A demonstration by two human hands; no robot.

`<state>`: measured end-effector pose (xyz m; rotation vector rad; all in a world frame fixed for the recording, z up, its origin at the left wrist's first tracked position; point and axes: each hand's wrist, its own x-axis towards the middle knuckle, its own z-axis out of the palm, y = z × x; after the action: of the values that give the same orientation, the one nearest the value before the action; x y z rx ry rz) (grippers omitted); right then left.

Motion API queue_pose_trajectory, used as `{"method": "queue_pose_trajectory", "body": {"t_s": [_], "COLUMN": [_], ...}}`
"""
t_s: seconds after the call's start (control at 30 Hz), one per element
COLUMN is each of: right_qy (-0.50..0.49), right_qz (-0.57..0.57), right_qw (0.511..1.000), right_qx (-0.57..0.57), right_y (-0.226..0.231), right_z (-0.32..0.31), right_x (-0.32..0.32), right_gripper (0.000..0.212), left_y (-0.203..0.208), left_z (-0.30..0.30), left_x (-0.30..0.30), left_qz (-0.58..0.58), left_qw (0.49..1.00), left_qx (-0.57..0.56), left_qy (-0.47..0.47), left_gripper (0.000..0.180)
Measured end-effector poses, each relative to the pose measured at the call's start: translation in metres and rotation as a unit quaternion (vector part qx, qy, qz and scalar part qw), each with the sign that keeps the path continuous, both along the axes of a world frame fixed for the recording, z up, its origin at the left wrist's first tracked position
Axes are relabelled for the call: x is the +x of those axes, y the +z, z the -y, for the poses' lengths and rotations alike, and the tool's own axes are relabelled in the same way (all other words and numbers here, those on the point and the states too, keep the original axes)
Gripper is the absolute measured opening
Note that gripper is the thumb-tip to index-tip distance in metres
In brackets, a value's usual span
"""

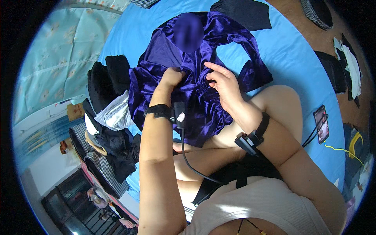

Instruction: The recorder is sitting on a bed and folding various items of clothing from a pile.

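Two hands work at a purple velvet garment (pixel 192 87), spread at 12 o'clock on the bed; the left hand (pixel 172 77) pinches its front; the right hand (pixel 225 81) rests half-curled, index finger extended, its grip uncertain; dark clothes (pixel 111 76) crowd the garment's 9 o'clock edge; blue sheet (pixel 299 64) gives room at 3 o'clock.

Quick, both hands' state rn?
Left hand: curled closed, apparently holding the purple velvet garment; fingertips hidden.
Right hand: partly open, index extended over the same garment; fabric contact unclear.
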<state>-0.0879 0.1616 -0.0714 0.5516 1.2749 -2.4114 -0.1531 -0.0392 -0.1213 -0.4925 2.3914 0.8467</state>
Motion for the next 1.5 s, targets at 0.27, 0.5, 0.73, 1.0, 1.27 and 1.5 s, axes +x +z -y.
{"method": "queue_pose_trajectory", "body": {"t_s": [0.27,0.5,0.73,1.0,1.27,1.5], "right_qy": [-0.007,-0.015,-0.019,0.001,0.005,-0.007], "right_qz": [0.001,0.004,-0.001,-0.010,-0.014,-0.005], "right_qw": [1.000,1.000,1.000,1.000,1.000,1.000], "right_qx": [-0.018,-0.013,-0.012,0.003,0.012,0.009], "right_y": [0.001,0.000,0.000,0.002,0.002,0.002], "right_z": [-0.002,-0.004,-0.002,0.000,-0.002,-0.003], "right_x": [0.003,0.000,0.001,0.001,0.001,0.000], "right_gripper": [0.033,0.034,0.033,0.032,0.033,0.032], "left_y": [0.017,0.001,0.008,0.010,0.039,0.066], "left_z": [-0.035,0.006,0.038,0.004,0.037,-0.002], "left_x": [-0.026,-0.033,0.001,0.017,0.031,0.052], "left_qz": [-0.195,-0.132,-0.328,-0.052,-0.260,-0.064], "left_qw": [0.956,0.983,0.916,0.987,0.905,0.956], "left_qx": [-0.214,-0.101,-0.229,0.081,-0.336,-0.024], "left_qy": [0.037,0.073,0.031,0.130,-0.012,-0.285], "left_gripper": [0.040,0.041,0.022,0.046,0.027,0.033]}}
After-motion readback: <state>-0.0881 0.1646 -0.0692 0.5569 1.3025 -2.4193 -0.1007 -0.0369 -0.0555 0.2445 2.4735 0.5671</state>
